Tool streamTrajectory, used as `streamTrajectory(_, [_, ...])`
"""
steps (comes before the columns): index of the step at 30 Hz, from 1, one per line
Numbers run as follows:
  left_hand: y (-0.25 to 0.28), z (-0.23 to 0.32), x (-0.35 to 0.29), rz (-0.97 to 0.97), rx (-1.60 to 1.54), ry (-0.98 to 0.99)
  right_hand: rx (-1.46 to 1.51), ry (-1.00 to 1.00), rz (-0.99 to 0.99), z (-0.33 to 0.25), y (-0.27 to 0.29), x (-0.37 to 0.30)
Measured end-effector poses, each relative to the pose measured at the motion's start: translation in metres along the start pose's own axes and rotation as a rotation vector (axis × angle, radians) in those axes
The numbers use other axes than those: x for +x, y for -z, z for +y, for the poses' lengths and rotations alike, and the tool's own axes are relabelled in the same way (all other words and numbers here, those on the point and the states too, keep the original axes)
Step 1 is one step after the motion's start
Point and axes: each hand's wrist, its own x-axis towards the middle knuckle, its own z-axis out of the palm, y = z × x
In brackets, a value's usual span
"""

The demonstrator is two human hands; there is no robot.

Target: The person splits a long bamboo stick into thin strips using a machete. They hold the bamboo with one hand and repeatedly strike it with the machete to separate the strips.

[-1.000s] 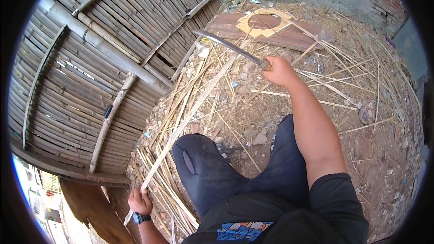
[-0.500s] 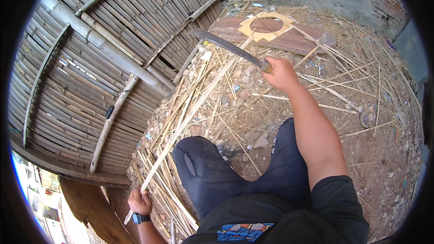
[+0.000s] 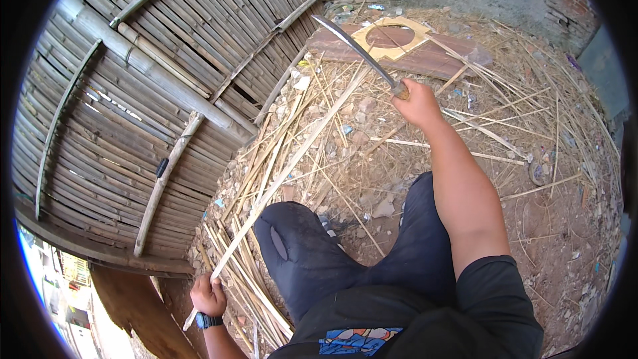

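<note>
Two grips are showing: the left hand (image 3: 209, 296) is clasping a bamboo strip (image 3: 284, 177) slanting past the knee (image 3: 289, 226), seemingly steadying it; the right hand (image 3: 420, 103) is clenching a raised machete (image 3: 362, 52).

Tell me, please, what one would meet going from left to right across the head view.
Small black object, left hand, white scrap, machete, right hand, blue-grey panel.

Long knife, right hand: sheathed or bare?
Bare. The long curved knife shows uncovered metal from its tip down to the handle, which the right hand grips.
</note>
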Motion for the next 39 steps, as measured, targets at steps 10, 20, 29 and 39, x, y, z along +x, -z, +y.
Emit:
streamTrajectory(10, [0.008,0.013,0.004,-0.003,-0.062,0.025,-0.071,0.044,0.036,0.008,0.006,0.006])
streamTrajectory(20, [0.008,0.018,0.008,-0.02,-0.121,0.032,0.014,0.092,-0.241,-0.001,0.01,0.0])
streamTrajectory(29, [0.003,0.015,0.006,-0.031,-0.129,0.064,-0.073,0.247,-0.446,-0.032,0.0,-0.007])
streamTrajectory(39, [0.009,0.012,0.01,-0.108,-0.188,0.105,-0.139,0.391,-0.311,-0.037,-0.011,-0.015])
